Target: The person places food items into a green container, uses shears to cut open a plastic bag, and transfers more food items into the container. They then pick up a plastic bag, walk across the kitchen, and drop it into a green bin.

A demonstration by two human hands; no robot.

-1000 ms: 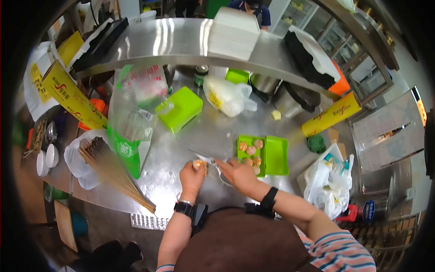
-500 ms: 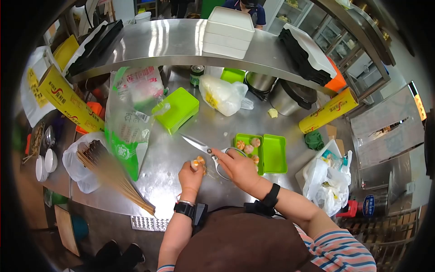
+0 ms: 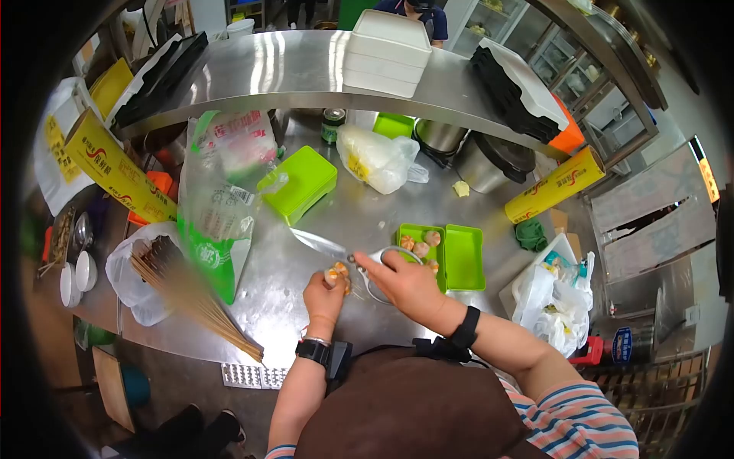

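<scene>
My left hand [image 3: 324, 298] is closed around an orange-and-white ball-shaped food piece [image 3: 336, 272], just above the steel counter [image 3: 267, 264]. A pair of scissors [image 3: 317, 243] is in my right hand [image 3: 409, 287], with fingers at its grey handle loops. Its blades point to the upper left, away from the held piece. Right beside my right hand stands an open green lunch box [image 3: 465, 260]. Several orange-and-white balls [image 3: 426, 246] lie in its left half, partly hidden by my hand.
Bamboo skewers [image 3: 202, 298] and a green-and-clear plastic bag [image 3: 218, 214] lie on the left. Behind are a closed green box [image 3: 300, 183] and a white bag [image 3: 375, 159]. A steel shelf [image 3: 267, 69] crosses above the counter. On the right sits a bin of bags [image 3: 554, 298].
The scissors' tips have shifted slightly left, and the blades look a little more closed together. My right hand has turned a little; my left hand stays nearly in place.
</scene>
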